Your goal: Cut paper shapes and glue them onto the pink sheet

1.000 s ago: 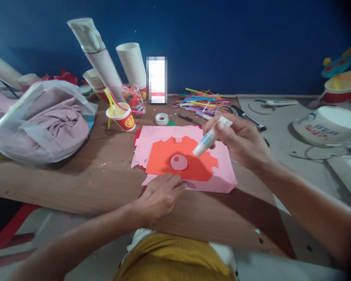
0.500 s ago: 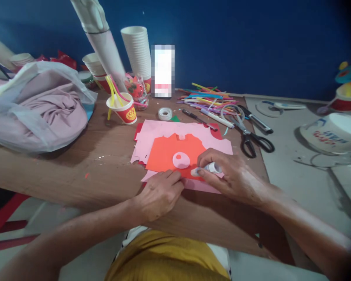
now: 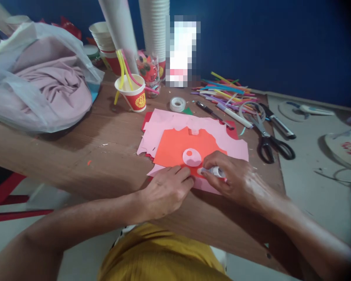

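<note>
My right hand [image 3: 228, 175] is closed around a white glue stick [image 3: 215, 171], its tip down at a strip of red paper [image 3: 193, 170]. Beside it my left hand [image 3: 171, 185] has curled fingers pressed on the near end of that red paper; the fingertips are partly hidden. Beneath both hands lies an orange paper sheet [image 3: 172, 146] with cut edges. On it rests a pink paper circle [image 3: 190, 159] bearing a small orange dot. A larger pink paper sheet [image 3: 236, 146] lies under the orange one, with red paper showing at its back corners.
Behind the papers are a tape roll [image 3: 177, 104], a black pen [image 3: 207, 110], a purple-white marker [image 3: 232, 115], scissors [image 3: 267, 142], a utility knife [image 3: 280, 123] and colourful pipe cleaners [image 3: 225, 91]. A paper cup [image 3: 133, 93] stands left of them, near a plastic bag with pink cloth [image 3: 55, 86].
The view has shifted, so the table things appear further right and higher. Both hands stay at the red paper, the glue stick still in the right one.
</note>
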A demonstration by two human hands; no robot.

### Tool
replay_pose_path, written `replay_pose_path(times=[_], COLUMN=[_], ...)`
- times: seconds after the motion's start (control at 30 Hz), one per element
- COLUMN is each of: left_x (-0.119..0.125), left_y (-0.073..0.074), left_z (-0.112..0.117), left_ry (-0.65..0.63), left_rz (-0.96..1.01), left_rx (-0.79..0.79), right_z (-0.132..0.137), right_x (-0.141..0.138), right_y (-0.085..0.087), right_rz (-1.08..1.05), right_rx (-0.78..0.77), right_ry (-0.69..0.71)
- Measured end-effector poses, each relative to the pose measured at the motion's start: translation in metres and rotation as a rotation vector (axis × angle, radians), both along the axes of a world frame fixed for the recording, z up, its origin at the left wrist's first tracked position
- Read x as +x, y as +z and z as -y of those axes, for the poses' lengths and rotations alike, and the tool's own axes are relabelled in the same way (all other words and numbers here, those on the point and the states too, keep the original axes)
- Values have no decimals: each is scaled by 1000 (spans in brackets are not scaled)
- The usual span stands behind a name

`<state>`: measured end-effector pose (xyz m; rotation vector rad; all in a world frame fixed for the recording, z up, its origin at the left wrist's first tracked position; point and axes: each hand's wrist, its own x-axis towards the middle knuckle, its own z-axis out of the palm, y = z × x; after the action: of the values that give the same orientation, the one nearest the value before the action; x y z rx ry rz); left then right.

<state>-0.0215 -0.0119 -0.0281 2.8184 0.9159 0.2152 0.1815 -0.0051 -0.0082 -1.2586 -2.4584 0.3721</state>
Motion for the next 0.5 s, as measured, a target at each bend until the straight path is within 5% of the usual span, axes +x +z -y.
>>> replay_pose_path(times=[0.5], left_x=[-1], left_y=[-2], left_z=[1], left_ry=[-6], left_rz=[-59], left_rx=[36], right_z=[1], right_x=[-2], right_y=[-7], right_rz=[7], right_rx=[-122], right_ry=[-39])
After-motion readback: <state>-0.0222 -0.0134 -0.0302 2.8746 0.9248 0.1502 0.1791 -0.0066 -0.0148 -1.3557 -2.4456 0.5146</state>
